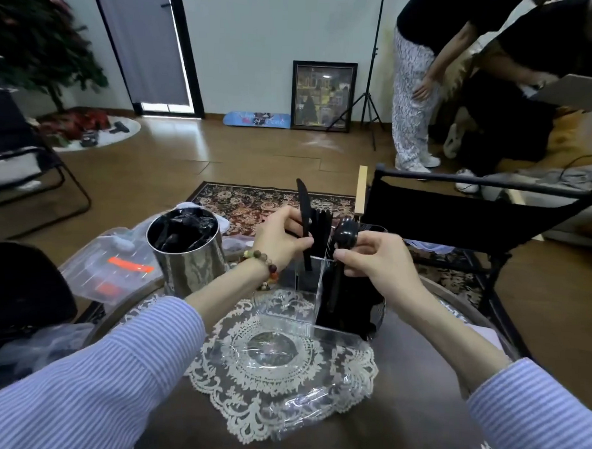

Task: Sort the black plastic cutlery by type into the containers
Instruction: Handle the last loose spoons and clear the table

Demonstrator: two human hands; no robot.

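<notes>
Two hands up over the clear divided box (286, 311), each pinching black cutlery: left hand (280, 237) with fingers curled round a knife (303, 211) standing blade-up, forks (321, 228) just beside it; right hand (374, 257) nipping a spoon (345, 233) by the neck, handle down in the box's right compartment among more dark pieces. Beneath, a lace doily (283, 368) on the round table (416, 379); to the left, a steel canister (186, 250) with crumpled black plastic inside.

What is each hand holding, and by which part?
The left hand pinches a black knife about mid-length, blade up. The right hand grips a black spoon on the handle just below the bowl.
</notes>
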